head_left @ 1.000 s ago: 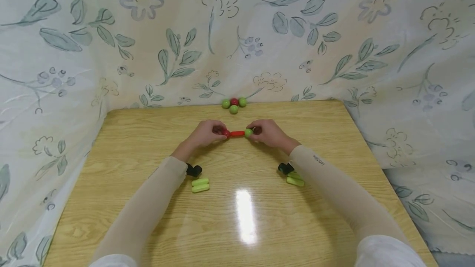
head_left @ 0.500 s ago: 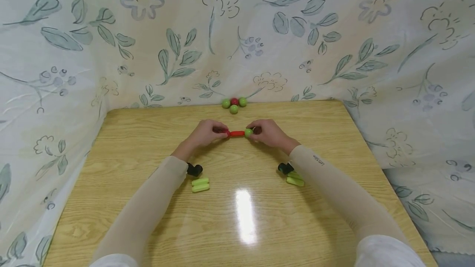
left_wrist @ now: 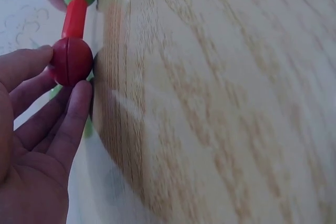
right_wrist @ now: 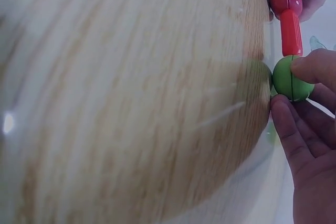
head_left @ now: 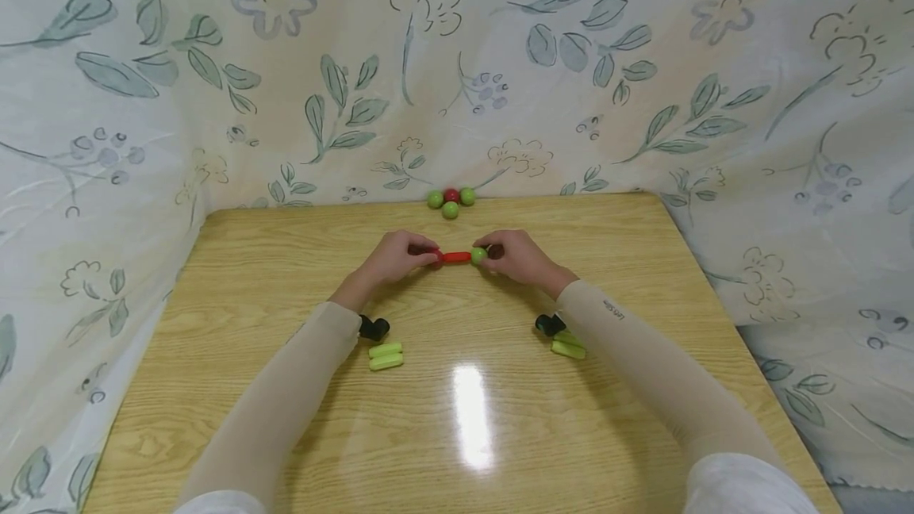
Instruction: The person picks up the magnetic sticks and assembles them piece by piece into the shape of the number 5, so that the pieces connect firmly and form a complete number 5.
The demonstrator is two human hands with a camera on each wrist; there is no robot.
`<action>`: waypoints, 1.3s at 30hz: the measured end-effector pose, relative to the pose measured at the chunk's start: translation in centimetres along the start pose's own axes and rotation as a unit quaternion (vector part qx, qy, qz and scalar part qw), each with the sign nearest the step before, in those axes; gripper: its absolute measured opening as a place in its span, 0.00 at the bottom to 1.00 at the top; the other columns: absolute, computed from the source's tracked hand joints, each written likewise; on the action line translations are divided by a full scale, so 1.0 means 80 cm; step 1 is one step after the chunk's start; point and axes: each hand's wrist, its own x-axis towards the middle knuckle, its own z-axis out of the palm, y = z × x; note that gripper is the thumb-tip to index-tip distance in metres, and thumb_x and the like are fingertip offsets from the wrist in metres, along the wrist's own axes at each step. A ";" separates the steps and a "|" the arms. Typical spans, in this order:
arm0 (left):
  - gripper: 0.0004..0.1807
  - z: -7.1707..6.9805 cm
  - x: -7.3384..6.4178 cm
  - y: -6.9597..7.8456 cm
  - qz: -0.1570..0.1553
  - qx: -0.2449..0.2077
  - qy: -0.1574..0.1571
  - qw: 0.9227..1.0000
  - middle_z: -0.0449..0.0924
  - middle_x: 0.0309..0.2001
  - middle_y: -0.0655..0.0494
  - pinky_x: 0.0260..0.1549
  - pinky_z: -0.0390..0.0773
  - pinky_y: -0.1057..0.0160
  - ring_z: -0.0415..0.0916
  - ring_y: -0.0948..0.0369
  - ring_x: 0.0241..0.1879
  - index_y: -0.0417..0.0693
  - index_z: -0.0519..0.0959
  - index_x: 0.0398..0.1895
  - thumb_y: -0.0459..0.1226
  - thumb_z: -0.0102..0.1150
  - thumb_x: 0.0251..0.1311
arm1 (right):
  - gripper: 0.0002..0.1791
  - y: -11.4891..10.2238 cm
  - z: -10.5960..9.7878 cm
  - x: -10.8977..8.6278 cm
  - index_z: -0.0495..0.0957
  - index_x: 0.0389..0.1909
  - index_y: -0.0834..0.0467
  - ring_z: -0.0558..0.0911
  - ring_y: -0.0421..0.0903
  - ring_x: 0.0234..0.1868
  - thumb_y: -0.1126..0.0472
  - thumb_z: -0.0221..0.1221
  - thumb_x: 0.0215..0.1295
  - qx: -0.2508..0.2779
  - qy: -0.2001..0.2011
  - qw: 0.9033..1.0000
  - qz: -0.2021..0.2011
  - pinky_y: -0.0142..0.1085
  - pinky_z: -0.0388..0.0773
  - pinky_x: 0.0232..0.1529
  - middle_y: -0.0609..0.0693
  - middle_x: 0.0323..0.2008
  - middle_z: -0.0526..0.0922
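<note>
Near the back of the wooden table, my left hand [head_left: 396,255] pinches a dark red ball [left_wrist: 72,61] between thumb and fingers. Opposite it, my right hand [head_left: 517,256] pinches a green ball [right_wrist: 292,78] the same way. A bright red rod [head_left: 457,257] spans the two balls and meets one at each end. In both wrist views the balls show a thin seam line, and the joined piece lies at or just above the tabletop. Fingers cover part of each ball.
Behind the hands, three green balls [head_left: 450,211] and a red ball [head_left: 451,196] cluster at the table's back edge. Light green rods [head_left: 385,356] lie by the left forearm, and more green rods [head_left: 568,349] lie by the right one. A floral cloth [head_left: 443,62] hangs behind the table.
My left fingers have shifted slightly on the red ball and now cover more of it in the head view. The right hand, the rod and the other pieces look unchanged.
</note>
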 end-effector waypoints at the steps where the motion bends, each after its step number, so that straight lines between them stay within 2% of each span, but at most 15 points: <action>1: 0.16 0.000 0.000 0.000 0.000 -0.001 0.001 1.000 0.90 0.52 0.53 0.58 0.81 0.52 0.83 0.54 0.53 0.44 0.89 0.59 0.43 0.68 0.76 | 0.20 0.000 0.000 0.000 0.87 0.63 0.58 0.83 0.46 0.45 0.62 0.71 0.73 0.001 0.001 1.000 0.001 0.41 0.82 0.46 0.51 0.51 0.88; 8: 0.17 -0.001 -0.001 -0.003 0.000 -0.008 0.002 1.000 0.89 0.53 0.51 0.59 0.81 0.51 0.83 0.53 0.55 0.43 0.89 0.60 0.41 0.68 0.76 | 0.21 0.001 0.001 0.000 0.86 0.64 0.57 0.83 0.47 0.45 0.62 0.70 0.73 0.012 0.001 1.000 0.005 0.41 0.83 0.46 0.52 0.52 0.87; 15: 0.16 -0.002 -0.003 -0.003 0.000 -0.011 0.004 1.000 0.89 0.54 0.50 0.60 0.80 0.51 0.83 0.52 0.56 0.43 0.89 0.60 0.40 0.69 0.75 | 0.30 0.003 -0.003 -0.003 0.79 0.73 0.58 0.85 0.49 0.52 0.61 0.72 0.72 0.036 -0.003 0.999 0.013 0.44 0.84 0.52 0.53 0.56 0.86; 19: 0.17 -0.002 -0.004 -0.004 0.000 -0.010 0.004 1.000 0.89 0.54 0.50 0.59 0.80 0.51 0.82 0.53 0.56 0.42 0.88 0.61 0.40 0.68 0.75 | 0.29 0.010 -0.011 -0.011 0.80 0.71 0.60 0.85 0.50 0.53 0.58 0.72 0.72 0.037 0.001 0.999 0.019 0.46 0.83 0.55 0.54 0.55 0.87; 25: 0.16 -0.004 -0.006 -0.001 0.002 -0.010 -0.001 1.000 0.90 0.54 0.51 0.59 0.80 0.51 0.83 0.53 0.55 0.43 0.89 0.60 0.40 0.69 0.75 | 0.25 0.015 -0.032 -0.033 0.84 0.66 0.61 0.85 0.50 0.52 0.56 0.72 0.72 0.033 0.003 0.999 0.029 0.47 0.83 0.56 0.54 0.55 0.88; 31: 0.16 -0.005 -0.005 -0.003 0.003 -0.008 0.000 1.000 0.90 0.53 0.52 0.60 0.80 0.51 0.83 0.54 0.56 0.43 0.89 0.59 0.40 0.69 0.75 | 0.24 0.007 -0.053 -0.059 0.85 0.63 0.63 0.85 0.49 0.49 0.55 0.72 0.72 0.030 0.011 0.999 0.013 0.48 0.82 0.54 0.56 0.54 0.88; 39: 0.16 -0.004 -0.005 -0.002 0.004 -0.015 -0.006 1.000 0.90 0.53 0.53 0.59 0.80 0.51 0.83 0.53 0.55 0.43 0.89 0.59 0.40 0.69 0.75 | 0.22 0.005 -0.070 -0.090 0.85 0.62 0.66 0.86 0.51 0.50 0.60 0.72 0.72 0.026 0.013 1.000 -0.002 0.51 0.83 0.56 0.59 0.55 0.88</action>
